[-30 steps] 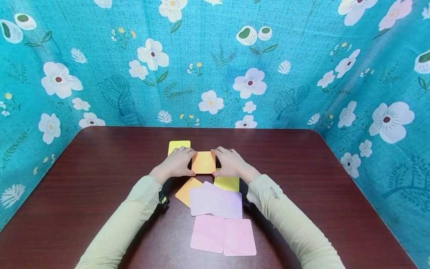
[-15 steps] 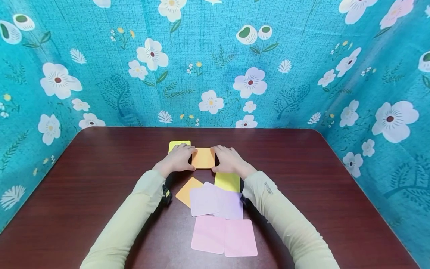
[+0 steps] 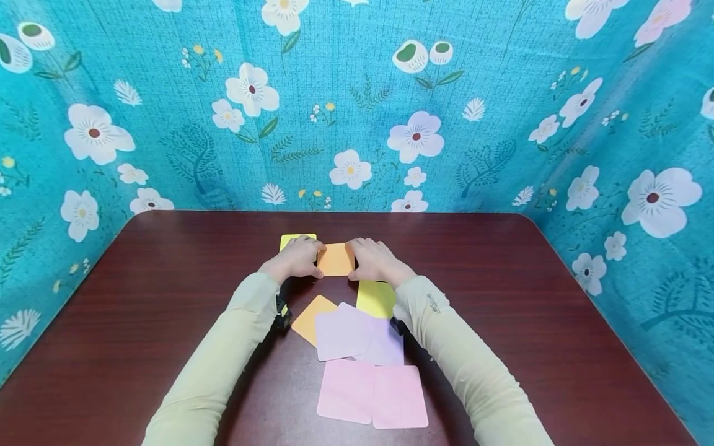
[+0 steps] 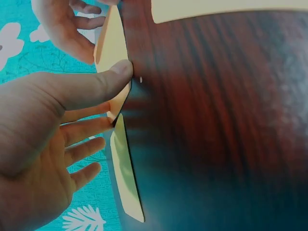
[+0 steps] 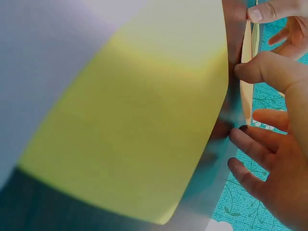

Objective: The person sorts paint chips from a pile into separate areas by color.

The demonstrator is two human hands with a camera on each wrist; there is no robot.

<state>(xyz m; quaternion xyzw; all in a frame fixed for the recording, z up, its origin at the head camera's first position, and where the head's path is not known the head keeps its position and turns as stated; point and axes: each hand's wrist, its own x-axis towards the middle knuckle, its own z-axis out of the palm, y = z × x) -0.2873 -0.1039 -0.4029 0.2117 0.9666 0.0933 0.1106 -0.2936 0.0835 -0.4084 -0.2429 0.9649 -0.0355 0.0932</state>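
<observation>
Left hand point(image 3: 297, 257) and right hand point(image 3: 376, 259) hold orange card's point(image 3: 336, 259) 2 edges, tabletop point(image 3: 338, 227) beyond.

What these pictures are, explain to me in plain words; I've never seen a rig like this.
There is no machine here: a person works with two bare hands, so each grip is simply a hand, the left grip and the right grip. The wide view comes from a camera on the person's head, looking forward and down. The two close views come from cameras worn on the wrists, each looking at that hand's work.

Together, the grips hold an orange card by its opposite side edges; whether it touches the table is hard to tell. On the surface lie another orange card, two yellow cards, two overlapping purple cards and two pink cards. Behind hangs a blue flowered cloth.
</observation>
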